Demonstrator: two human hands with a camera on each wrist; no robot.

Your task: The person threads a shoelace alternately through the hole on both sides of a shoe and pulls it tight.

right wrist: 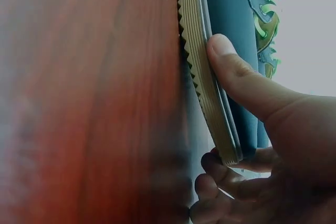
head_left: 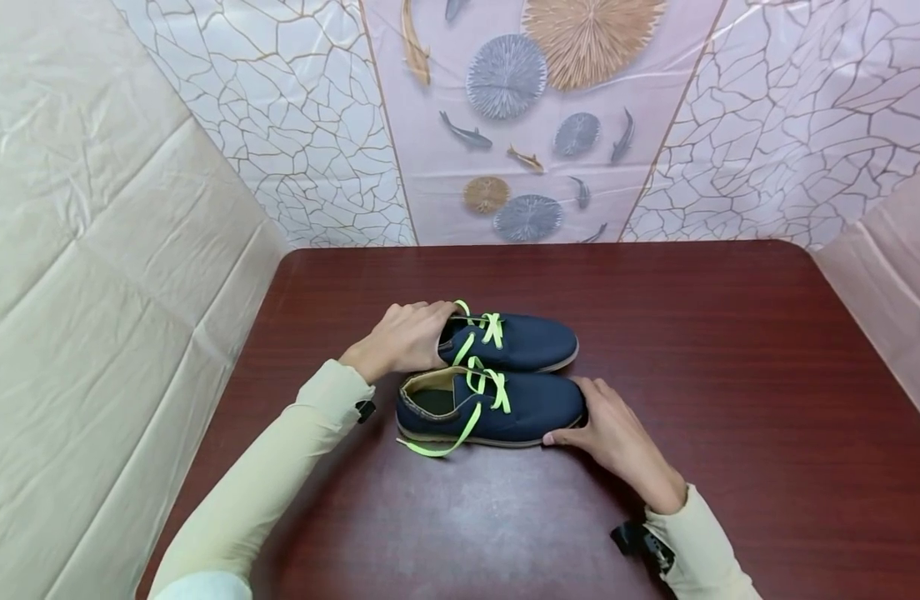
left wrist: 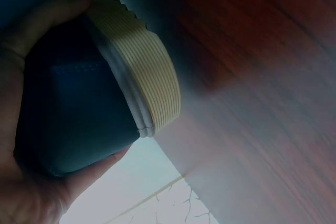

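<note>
Two navy shoes with neon yellow-green laces lie side by side on the table, toes to the right. My left hand (head_left: 415,335) grips the heel of the far shoe (head_left: 538,340); the left wrist view shows thumb and fingers around that heel (left wrist: 79,114), above its ribbed tan sole (left wrist: 149,72). At the toe of the near shoe (head_left: 531,406), my right hand (head_left: 617,433) holds on, its thumb (right wrist: 231,66) against the sole edge and its fingers around the toe tip. Both laces are tied in bows, and one lace end of the near shoe trails onto the table.
The dark red wooden table (head_left: 730,375) extends around the shoes. Behind it hangs a patterned cloth (head_left: 520,150), with pale padded sheeting (head_left: 115,250) along the left side. Black straps (head_left: 640,542) sit at the wrists.
</note>
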